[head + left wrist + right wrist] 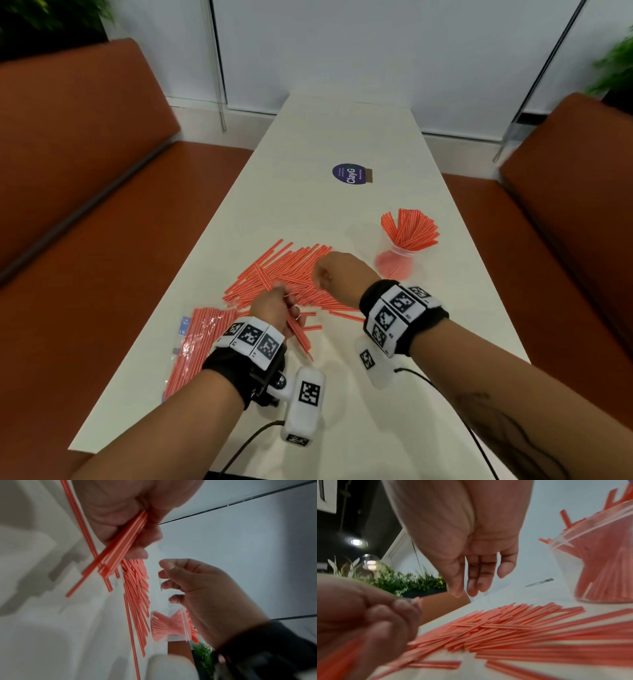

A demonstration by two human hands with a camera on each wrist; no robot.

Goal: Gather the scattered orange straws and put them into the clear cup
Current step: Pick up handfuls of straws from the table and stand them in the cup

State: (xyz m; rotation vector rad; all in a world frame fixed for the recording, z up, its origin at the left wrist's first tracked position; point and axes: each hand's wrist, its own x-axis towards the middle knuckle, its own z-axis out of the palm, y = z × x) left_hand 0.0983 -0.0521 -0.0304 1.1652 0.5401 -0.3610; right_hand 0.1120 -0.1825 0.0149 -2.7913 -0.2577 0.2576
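A heap of loose orange straws [284, 274] [513, 631] lies across the middle of the white table [342, 137]. My left hand [274, 305] [123, 520] grips a small bundle of straws [299, 334] [120, 545] at the heap's near edge. My right hand [339, 274] [476, 566] hovers just above the heap with its fingers hanging loose and nothing in them. The clear cup [397, 262] [604, 566] stands to the right of the heap, packed with fanned-out straws.
A clear plastic bag of more straws [191, 346] lies at the table's near left edge. A round purple sticker [349, 174] sits farther up the table. Orange benches [85, 205] flank both long sides.
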